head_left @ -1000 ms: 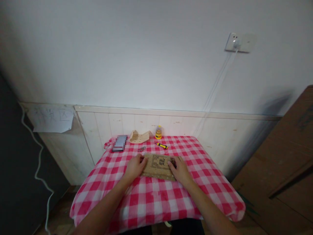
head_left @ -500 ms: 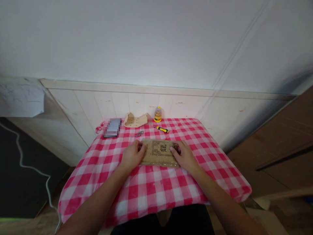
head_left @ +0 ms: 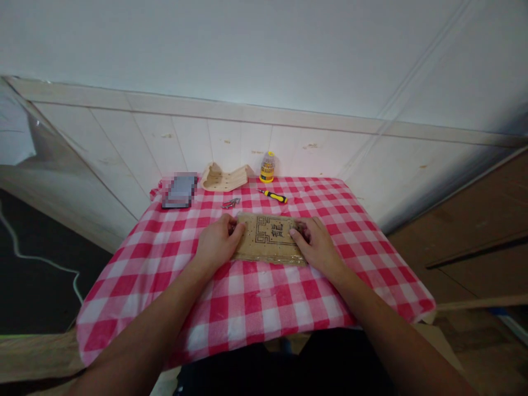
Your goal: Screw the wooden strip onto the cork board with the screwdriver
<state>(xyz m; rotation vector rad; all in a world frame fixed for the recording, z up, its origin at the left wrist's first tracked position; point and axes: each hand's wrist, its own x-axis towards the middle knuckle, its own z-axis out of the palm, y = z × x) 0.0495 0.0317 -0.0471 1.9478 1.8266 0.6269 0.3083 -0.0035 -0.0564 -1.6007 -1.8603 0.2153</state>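
A flat brown wooden board pack [head_left: 268, 250], seemingly several thin sheets in clear plastic, lies in front of me on the checked cloth. Its top bears a dark printed character and an angular line pattern. My left hand [head_left: 216, 242] grips the left end, thumb on top and fingers curled around the edge. At the opposite end, my right hand [head_left: 319, 245] holds the pack the same way, its thumb over the upper face. The fingertips under both edges are hidden. Just beyond the pack lie a small metal tool [head_left: 231, 203] and a yellow-and-black screwdriver [head_left: 275, 196].
Along the back stand a curved wooden piece with holes [head_left: 226, 180] and a yellow-based clear bit container [head_left: 267, 168]. A blurred-out dark-framed tablet or phone [head_left: 180, 191] lies back left. The red-and-white tablecloth [head_left: 256, 308] covers the table, which meets a white wall [head_left: 231, 132].
My view has tipped downward, so the table and everything on it appear higher. Both hands keep their grip on the board pack, which has barely moved on the cloth.
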